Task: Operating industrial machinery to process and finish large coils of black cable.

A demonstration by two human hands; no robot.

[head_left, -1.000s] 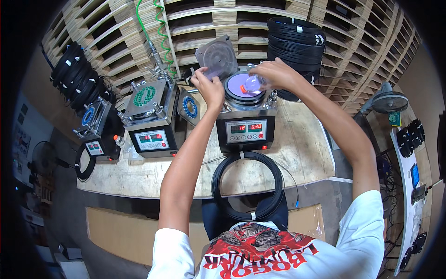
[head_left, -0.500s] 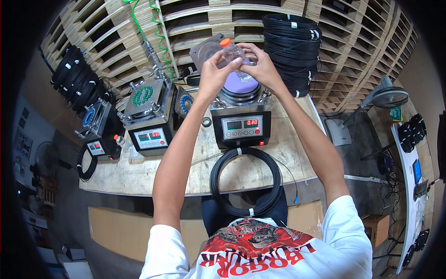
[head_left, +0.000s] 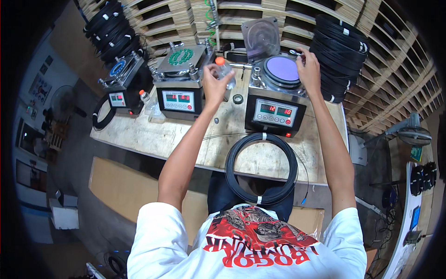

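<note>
My left hand [head_left: 214, 86] grips a small clear squeeze bottle [head_left: 225, 70] with an orange cap, held up between the middle and right machines. On the right polishing machine [head_left: 274, 114], a round purple pad [head_left: 282, 69] lies uncovered on the black turntable. Behind the pad, a square metal plate [head_left: 261, 38] with a round centre stands tilted up. My right hand [head_left: 309, 69] is at the machine's far right corner, fingers curled by a small shiny metal part [head_left: 294, 52]; the fingertips are partly hidden, and I cannot tell whether that part is held or fixed.
Left of it stand two similar machines, one with a green ring of connectors [head_left: 180, 56], one with a blue ring [head_left: 117, 69]. A black cable coil [head_left: 232, 174] overhangs the table's front edge. Another orange-capped bottle [head_left: 144, 96] and stacked cable coils [head_left: 337, 56] stand around.
My hands have parted: the left has carried the bottle leftward off the pad, and the right has left the bottle for the machine's right corner. The view has shifted too.
</note>
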